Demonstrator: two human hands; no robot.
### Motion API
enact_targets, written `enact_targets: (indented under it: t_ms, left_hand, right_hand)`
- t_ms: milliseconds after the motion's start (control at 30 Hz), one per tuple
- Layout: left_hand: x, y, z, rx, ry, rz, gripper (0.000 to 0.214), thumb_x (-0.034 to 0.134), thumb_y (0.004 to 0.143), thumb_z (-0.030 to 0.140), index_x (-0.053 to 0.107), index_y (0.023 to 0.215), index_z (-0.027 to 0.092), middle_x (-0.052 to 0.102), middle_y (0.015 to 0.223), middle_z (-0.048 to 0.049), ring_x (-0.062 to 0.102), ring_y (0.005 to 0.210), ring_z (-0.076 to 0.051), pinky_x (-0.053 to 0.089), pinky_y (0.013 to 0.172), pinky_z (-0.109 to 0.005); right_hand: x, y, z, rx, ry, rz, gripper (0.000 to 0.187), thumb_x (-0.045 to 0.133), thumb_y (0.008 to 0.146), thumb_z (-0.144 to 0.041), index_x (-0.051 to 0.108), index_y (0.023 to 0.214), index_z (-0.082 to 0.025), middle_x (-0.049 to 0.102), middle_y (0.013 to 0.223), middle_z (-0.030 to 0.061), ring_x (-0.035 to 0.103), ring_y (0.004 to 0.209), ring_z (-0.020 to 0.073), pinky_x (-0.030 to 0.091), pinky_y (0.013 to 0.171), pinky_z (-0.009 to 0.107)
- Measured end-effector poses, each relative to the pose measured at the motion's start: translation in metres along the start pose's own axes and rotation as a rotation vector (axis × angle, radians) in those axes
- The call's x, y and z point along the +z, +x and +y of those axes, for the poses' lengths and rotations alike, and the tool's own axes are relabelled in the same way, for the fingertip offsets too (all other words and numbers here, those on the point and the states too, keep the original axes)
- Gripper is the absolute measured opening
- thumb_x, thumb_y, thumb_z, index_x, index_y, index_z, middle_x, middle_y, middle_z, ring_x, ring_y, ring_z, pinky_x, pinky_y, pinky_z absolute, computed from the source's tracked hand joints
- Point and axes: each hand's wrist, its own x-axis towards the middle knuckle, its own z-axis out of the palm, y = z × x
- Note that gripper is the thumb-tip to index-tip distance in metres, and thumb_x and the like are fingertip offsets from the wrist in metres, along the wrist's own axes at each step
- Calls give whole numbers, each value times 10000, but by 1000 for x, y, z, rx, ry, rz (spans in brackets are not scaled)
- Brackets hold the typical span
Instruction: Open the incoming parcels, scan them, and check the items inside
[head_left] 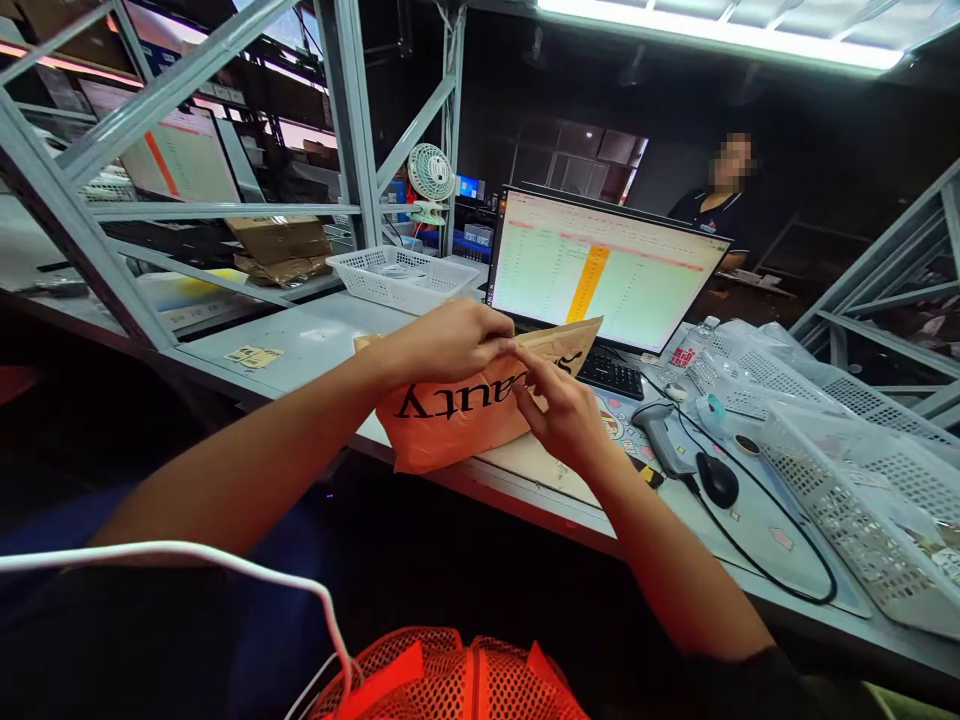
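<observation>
Both hands meet on a kraft paper mailer held just above the desk edge before the monitor — the left hand closed over its top flap, the right hand pinching that flap beside it — a mouse lies well right.

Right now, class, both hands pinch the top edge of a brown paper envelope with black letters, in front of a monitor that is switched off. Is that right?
No: the head view shows the monitor lit, with a spreadsheet and an orange column. The left hand and right hand do pinch the top edge of the brown paper envelope with black letters.
</observation>
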Motion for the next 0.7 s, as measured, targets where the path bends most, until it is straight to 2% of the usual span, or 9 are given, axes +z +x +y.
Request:
enact_targets:
  t_ms: [100, 233, 333, 500, 633, 700]
  left_hand:
    - [1, -9, -5, -20, -24, 34, 317, 528, 989, 332, 796, 907, 184, 751, 833, -67, 612, 738, -177, 395, 713, -315]
    - [-1, -15, -16, -80, -42, 33, 322, 536, 972, 348, 804, 908, 182, 762, 825, -56, 628, 743, -174, 403, 694, -306]
    - [-2, -14, -23, -113, -52, 36, 308, 538, 947, 329, 800, 888, 178, 765, 820, -54, 643, 751, -176, 413, 683, -302]
    - [3, -8, -25, -175, 52, 39, 289, 557, 933, 360, 781, 838, 205, 766, 798, -55, 656, 729, -197, 392, 645, -307]
    - [10, -2, -15, -184, 197, 18, 306, 523, 948, 321, 720, 739, 215, 753, 770, -78, 654, 698, -222, 348, 593, -318]
    - [11, 2, -14, -182, 251, 10, 315, 511, 960, 321, 710, 740, 216, 760, 790, -89, 670, 715, -236, 355, 589, -320]
  right_hand:
    - [15, 25, -13, 2, 19, 6, 400, 497, 1092, -270, 599, 1474, -204, 760, 997, 62, 701, 857, 186, 518, 796, 288]
    - [22, 45, -12, 61, 7, -98, 293, 521, 1104, -305, 680, 1332, -213, 773, 988, 61, 697, 860, 194, 457, 756, 290]
    - [15, 58, -14, 39, 8, -186, 231, 510, 1100, -262, 692, 1238, -230, 768, 1048, 59, 674, 891, 196, 408, 748, 296]
    - [-2, 60, -22, -121, -36, -253, 172, 498, 1067, -192, 666, 1030, -191, 686, 1052, 83, 584, 843, 182, 359, 716, 306]
    - [-11, 53, -22, -153, 30, -272, 112, 526, 1038, -165, 628, 993, -180, 612, 1168, 101, 564, 851, 171, 385, 705, 296]
    - [-14, 51, -21, -149, 100, -282, 103, 537, 1014, -133, 600, 954, -189, 610, 1150, 85, 572, 871, 170, 411, 734, 289]
